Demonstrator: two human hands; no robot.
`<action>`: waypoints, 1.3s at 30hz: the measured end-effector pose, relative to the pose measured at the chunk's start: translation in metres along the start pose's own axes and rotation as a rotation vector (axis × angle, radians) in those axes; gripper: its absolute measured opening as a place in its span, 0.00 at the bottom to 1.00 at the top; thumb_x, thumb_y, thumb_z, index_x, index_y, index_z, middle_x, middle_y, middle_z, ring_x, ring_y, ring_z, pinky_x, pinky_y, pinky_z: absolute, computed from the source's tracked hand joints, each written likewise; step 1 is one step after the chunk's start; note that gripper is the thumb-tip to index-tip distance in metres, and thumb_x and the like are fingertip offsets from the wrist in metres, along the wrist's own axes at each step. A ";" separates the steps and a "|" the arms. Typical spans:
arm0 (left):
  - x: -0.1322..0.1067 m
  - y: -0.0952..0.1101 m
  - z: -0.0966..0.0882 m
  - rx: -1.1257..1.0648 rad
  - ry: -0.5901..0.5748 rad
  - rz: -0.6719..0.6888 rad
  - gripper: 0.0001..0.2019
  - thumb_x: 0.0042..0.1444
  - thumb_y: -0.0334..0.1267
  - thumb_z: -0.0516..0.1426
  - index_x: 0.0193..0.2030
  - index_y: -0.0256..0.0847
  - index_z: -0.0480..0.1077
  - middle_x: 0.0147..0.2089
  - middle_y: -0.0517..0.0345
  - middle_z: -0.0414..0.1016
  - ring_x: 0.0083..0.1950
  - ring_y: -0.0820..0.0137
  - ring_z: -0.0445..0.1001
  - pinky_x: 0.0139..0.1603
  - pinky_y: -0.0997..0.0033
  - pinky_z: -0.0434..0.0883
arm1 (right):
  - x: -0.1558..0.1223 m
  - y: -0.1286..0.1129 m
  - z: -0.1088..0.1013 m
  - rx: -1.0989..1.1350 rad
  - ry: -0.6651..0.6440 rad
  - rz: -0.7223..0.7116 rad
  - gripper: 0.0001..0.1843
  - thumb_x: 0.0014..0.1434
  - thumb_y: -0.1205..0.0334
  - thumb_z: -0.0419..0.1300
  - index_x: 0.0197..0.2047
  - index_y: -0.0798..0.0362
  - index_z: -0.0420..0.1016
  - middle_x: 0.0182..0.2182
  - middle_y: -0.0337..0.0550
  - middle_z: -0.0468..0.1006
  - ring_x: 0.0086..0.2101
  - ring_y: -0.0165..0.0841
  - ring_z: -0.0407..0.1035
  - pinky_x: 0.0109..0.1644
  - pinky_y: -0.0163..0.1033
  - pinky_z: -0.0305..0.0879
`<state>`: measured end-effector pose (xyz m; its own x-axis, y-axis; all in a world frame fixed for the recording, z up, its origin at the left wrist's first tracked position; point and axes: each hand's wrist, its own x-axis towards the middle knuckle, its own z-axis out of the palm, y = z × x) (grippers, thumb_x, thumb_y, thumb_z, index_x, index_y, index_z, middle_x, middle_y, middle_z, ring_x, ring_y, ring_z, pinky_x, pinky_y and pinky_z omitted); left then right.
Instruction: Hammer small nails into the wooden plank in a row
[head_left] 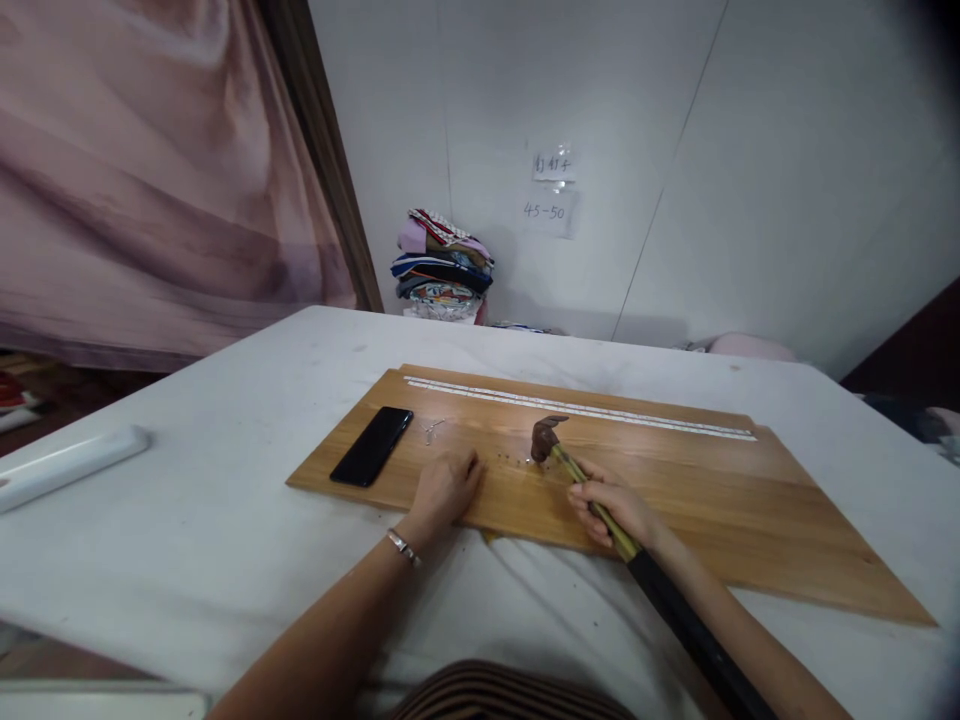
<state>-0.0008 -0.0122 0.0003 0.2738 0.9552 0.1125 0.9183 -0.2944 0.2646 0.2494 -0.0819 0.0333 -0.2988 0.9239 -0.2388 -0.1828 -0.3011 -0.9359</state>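
A long wooden board (675,500) lies on a white table (225,520). My right hand (611,505) is wrapped round the yellow shaft of a hammer (559,455), high up near its head. The dark hammer head (546,436) rests on the board beside a row of small nail heads (514,462). My left hand (446,490) lies on the board left of the nails, fingers curled and pressed down; whether it holds anything is hidden. A silver bracelet (403,546) sits on that wrist.
A black phone (373,446) lies on the board's left end, with a few loose nails (433,430) beside it. A pale strip (585,408) runs along the board's far edge. A white bar (67,465) lies at the table's left. Folded clothes (442,265) are stacked by the wall.
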 end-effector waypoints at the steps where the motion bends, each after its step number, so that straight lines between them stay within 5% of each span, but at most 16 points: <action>1: 0.000 0.000 0.000 -0.004 -0.001 -0.001 0.13 0.64 0.44 0.47 0.34 0.41 0.68 0.37 0.54 0.77 0.40 0.65 0.75 0.38 0.70 0.62 | 0.000 0.000 0.000 0.003 -0.002 -0.006 0.31 0.51 0.60 0.59 0.59 0.53 0.61 0.17 0.26 0.64 0.10 0.21 0.52 0.10 0.26 0.51; 13: 0.000 0.001 -0.001 -0.011 -0.027 -0.049 0.12 0.63 0.43 0.48 0.35 0.41 0.68 0.37 0.53 0.77 0.41 0.65 0.75 0.38 0.70 0.62 | 0.004 0.005 -0.002 0.047 -0.019 0.021 0.26 0.49 0.59 0.61 0.52 0.51 0.65 0.18 0.26 0.63 0.10 0.20 0.51 0.09 0.26 0.50; 31: 0.000 0.000 0.000 -0.030 -0.011 -0.035 0.11 0.63 0.41 0.48 0.38 0.42 0.69 0.39 0.53 0.78 0.42 0.66 0.76 0.39 0.71 0.63 | -0.002 -0.003 0.001 0.032 0.000 0.016 0.36 0.49 0.60 0.60 0.62 0.52 0.59 0.16 0.25 0.63 0.10 0.21 0.51 0.10 0.26 0.50; 39: -0.001 0.003 -0.003 -0.047 -0.015 -0.052 0.11 0.63 0.40 0.48 0.39 0.42 0.70 0.40 0.53 0.78 0.43 0.66 0.75 0.40 0.71 0.63 | 0.002 0.003 -0.002 0.021 -0.011 0.039 0.28 0.50 0.59 0.60 0.54 0.52 0.62 0.17 0.24 0.62 0.10 0.20 0.51 0.09 0.25 0.50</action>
<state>0.0004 -0.0143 0.0038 0.2306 0.9695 0.0836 0.9170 -0.2452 0.3146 0.2499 -0.0807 0.0294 -0.3159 0.9090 -0.2719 -0.1901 -0.3414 -0.9205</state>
